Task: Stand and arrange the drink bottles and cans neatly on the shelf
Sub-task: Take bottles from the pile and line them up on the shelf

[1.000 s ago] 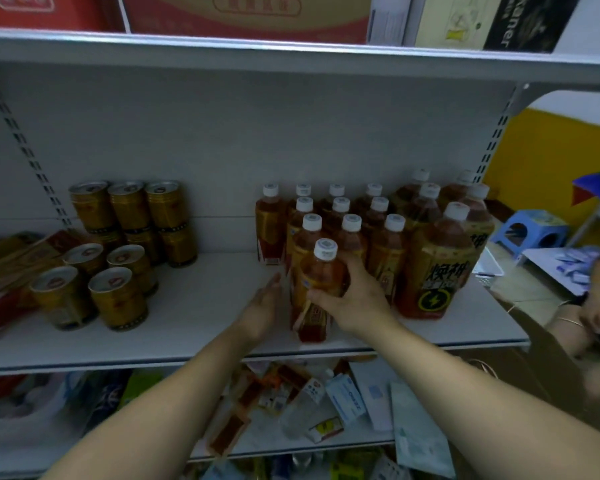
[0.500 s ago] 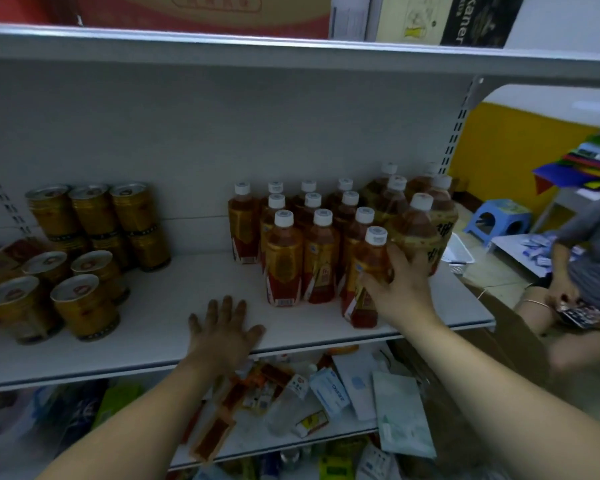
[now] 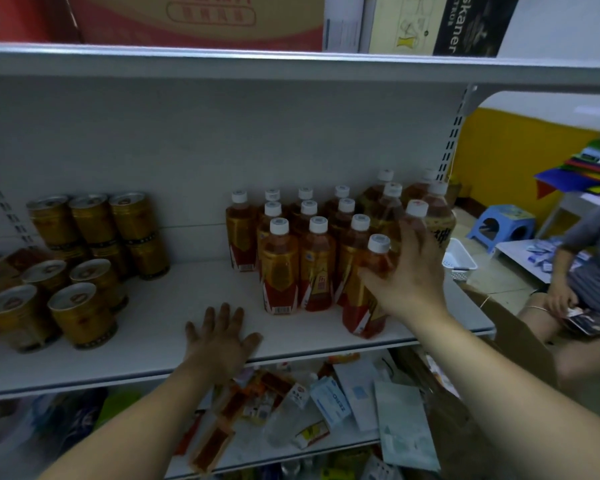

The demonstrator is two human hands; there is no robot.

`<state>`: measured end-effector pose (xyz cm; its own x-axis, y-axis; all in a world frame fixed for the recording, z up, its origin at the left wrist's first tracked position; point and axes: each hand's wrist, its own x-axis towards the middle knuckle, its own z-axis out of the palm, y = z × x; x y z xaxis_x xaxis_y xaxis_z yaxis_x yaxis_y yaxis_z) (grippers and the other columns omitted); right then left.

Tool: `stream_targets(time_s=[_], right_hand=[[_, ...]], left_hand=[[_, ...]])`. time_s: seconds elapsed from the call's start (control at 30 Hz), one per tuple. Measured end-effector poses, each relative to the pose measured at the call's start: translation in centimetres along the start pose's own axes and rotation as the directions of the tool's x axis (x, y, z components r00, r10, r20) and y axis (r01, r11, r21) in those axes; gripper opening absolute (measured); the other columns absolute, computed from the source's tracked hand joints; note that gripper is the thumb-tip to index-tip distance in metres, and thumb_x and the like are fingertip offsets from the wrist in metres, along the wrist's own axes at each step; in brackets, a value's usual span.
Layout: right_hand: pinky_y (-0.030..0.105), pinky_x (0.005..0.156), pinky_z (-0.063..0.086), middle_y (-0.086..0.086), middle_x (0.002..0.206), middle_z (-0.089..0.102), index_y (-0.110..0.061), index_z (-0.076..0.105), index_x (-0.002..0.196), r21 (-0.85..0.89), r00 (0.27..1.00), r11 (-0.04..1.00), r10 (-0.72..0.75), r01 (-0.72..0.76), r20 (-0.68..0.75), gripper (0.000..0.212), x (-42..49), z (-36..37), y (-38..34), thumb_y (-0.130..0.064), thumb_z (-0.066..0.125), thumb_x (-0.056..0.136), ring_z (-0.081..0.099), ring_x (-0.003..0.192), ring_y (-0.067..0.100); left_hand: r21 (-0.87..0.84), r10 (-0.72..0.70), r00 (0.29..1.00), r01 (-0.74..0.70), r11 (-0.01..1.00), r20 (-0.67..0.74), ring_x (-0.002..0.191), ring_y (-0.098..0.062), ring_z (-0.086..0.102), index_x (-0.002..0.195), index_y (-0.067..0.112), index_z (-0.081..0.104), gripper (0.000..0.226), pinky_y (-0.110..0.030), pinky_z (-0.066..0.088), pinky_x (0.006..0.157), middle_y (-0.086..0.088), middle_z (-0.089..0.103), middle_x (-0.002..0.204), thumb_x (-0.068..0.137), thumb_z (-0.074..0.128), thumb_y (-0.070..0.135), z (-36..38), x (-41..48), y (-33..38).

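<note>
Shelf [image 3: 160, 317]: white, level board.
Left hand [image 3: 219, 337]: palm flat on the board's front edge.
Cans [image 3: 80, 258]: gold, upright, some stacked, well left of that hand.
Bottles [image 3: 302, 251]: white-capped, upright rows, beyond it, rightward.

Bare shelf [image 3: 187, 299] btwn cans [image 3: 80, 317] & bottles [image 3: 281, 268]: free lane; bottles packed tight.

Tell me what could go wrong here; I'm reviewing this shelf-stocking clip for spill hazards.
1. The amber plastic bottle with a white cap, touched by the right hand, stands near the white metal shelf's front edge; a nudge might tip it off.
2. The gold metal cans stacked two high at the back left could topple if bumped.
</note>
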<state>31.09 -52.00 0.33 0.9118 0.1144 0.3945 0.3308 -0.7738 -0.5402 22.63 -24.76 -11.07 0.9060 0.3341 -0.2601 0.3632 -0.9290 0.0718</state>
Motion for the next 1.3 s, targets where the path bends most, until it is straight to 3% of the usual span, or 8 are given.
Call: stream_targets(time_s=[0.17, 0.33, 0.53, 0.67, 0.77, 0.93, 1.17, 1.3], right_hand=[[0.043, 0.111, 0.025, 0.008, 0.151, 0.035, -0.023, 0.034, 0.146, -0.263, 0.968, 0.938, -0.183, 0.225, 0.174, 0.076, 5.1, -1.8, -3.0, -0.064, 0.052, 0.085, 0.027, 0.139, 0.03], [0.044, 0.113, 0.025, 0.008, 0.154, 0.031, -0.026, 0.021, 0.152, -0.353, 0.89, 0.893, -0.103, 0.28, 0.444, 0.083, 7.9, -0.6, -3.5, -0.072, 0.041, 0.086, 0.027, 0.141, 0.03], [0.037, 0.109, 0.029, 0.005, 0.157, 0.028, -0.021, 0.011, 0.155, -0.412, 0.856, 0.84, -0.111, 0.352, 0.504, 0.084, 8.4, 0.0, -3.1, -0.066, 0.04, 0.091, 0.029, 0.141, 0.027], [0.034, 0.111, 0.027, 0.003, 0.16, 0.022, -0.021, 0.008, 0.155, -0.397, 0.844, 0.838, -0.131, 0.375, 0.521, 0.084, 8.6, 0.4, -3.0, -0.066, 0.039, 0.091, 0.023, 0.144, 0.023], [0.033, 0.113, 0.024, 0.001, 0.161, 0.016, -0.022, 0.008, 0.155, -0.371, 0.849, 0.852, -0.148, 0.37, 0.507, 0.084, 8.8, 0.7, -2.7, -0.066, 0.039, 0.091, 0.02, 0.145, 0.022], [0.034, 0.117, 0.015, -0.006, 0.163, 0.001, -0.03, 0.002, 0.155, -0.339, 0.853, 0.861, -0.182, 0.378, 0.49, 0.08, 8.9, 0.9, -2.6, -0.062, 0.04, 0.092, 0.008, 0.149, 0.018], [0.036, 0.116, 0.023, -0.006, 0.163, 0.006, -0.033, 0.003, 0.155, -0.352, 0.837, 0.865, -0.128, 0.357, 0.533, 0.078, 8.9, 0.8, -2.8, -0.062, 0.041, 0.093, 0.015, 0.148, 0.02], [0.042, 0.11, 0.033, 0.001, 0.16, 0.018, -0.03, 0.006, 0.155, -0.413, 0.805, 0.836, -0.055, 0.36, 0.591, 0.091, 9.2, 0.2, -4.1, -0.073, 0.042, 0.084, 0.026, 0.143, 0.025]], left_hand=[[-0.011, -0.015, 0.999, 0.015, 1.0, 0.044, 0.146, -0.028, -0.011, 0.152, 0.029, -0.005, 0.075, -0.056, 0.0, 0.114, 0.001, -0.014, 0.16, 0.091, 0.016, 0.068, -0.5, 0.4, 0.0], [-0.187, -0.078, 0.997, 0.073, 0.98, -0.019, 0.138, -0.03, 0.029, 0.148, 0.026, 0.023, 0.063, -0.046, 0.024, 0.112, -0.005, 0.026, 0.154, 0.094, 0.039, 0.054, -3.5, 2.3, -0.2], [-0.68, -0.129, 0.983, 0.005, 0.733, -0.132, 0.137, -0.03, 0.033, 0.152, 0.015, 0.013, 0.071, -0.028, 0.034, 0.1, -0.012, 0.021, 0.156, 0.095, 0.054, 0.028, -8.0, 6.2, -0.2], [-0.861, -0.155, 0.971, -0.079, 0.502, -0.18, 0.133, -0.032, 0.04, 0.152, 0.019, -0.004, 0.088, -0.04, 0.037, 0.104, -0.011, 0.03, 0.152, 0.092, 0.059, 0.032, -10.4, 9.1, 0.3], [-0.904, -0.123, 0.975, -0.119, 0.411, -0.185, 0.123, -0.031, 0.049, 0.151, 0.018, 0.006, 0.077, -0.042, 0.044, 0.097, -0.01, 0.04, 0.144, 0.093, 0.058, 0.022, -10.8, 10.6, 1.3], [-0.824, -0.235, 0.948, -0.048, 0.565, -0.216, 0.111, -0.038, 0.057, 0.151, 0.025, 0.003, 0.081, -0.047, 0.047, 0.094, -0.016, 0.055, 0.132, 0.092, 0.058, 0.029, -10.4, 12.2, 0.8], [-0.822, -0.073, 0.984, -0.096, 0.561, -0.165, 0.126, -0.032, 0.047, 0.151, 0.018, -0.002, 0.089, -0.035, 0.038, 0.102, -0.014, 0.039, 0.146, 0.091, 0.06, 0.037, -11.3, 10.9, 0.3], [-0.736, 0.097, 0.985, -0.172, 0.655, -0.144, 0.094, -0.013, 0.051, 0.11, 0.019, 0.05, 0.027, -0.021, 0.046, 0.083, 0.0, 0.058, 0.104, 0.087, 0.066, 0.017, -12.4, 6.6, 0.0]])
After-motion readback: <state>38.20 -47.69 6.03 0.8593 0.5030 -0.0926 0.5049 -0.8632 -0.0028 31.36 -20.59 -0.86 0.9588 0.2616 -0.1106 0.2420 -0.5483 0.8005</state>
